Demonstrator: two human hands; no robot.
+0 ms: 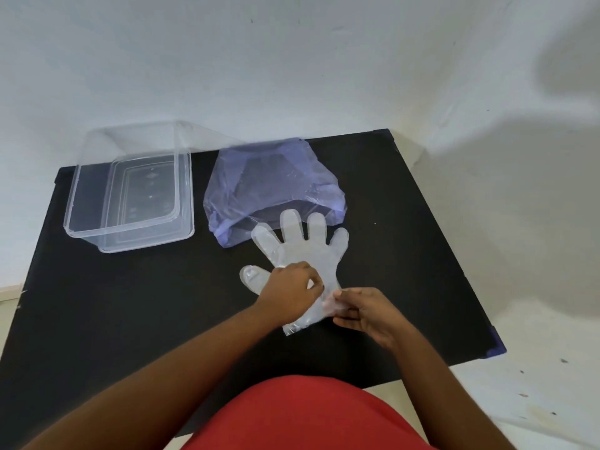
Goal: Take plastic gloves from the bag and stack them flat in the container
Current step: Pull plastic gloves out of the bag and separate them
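Observation:
A clear plastic glove (pixel 305 251) lies spread flat on the black table (pixel 130 303), fingers pointing away from me toward the bag. My left hand (pixel 290 292) rests on its palm area, fingers pinching the film. My right hand (pixel 360 311) pinches the glove's cuff edge from the right. A translucent purple bag (pixel 269 180) sits just behind the glove, its mouth facing me. The clear rectangular container (pixel 130 193) stands at the table's back left and looks empty.
A white wall rises right behind the table. The table's right edge (pixel 454 254) and near edge border a pale floor. My red clothing (pixel 308 417) fills the bottom middle of the view.

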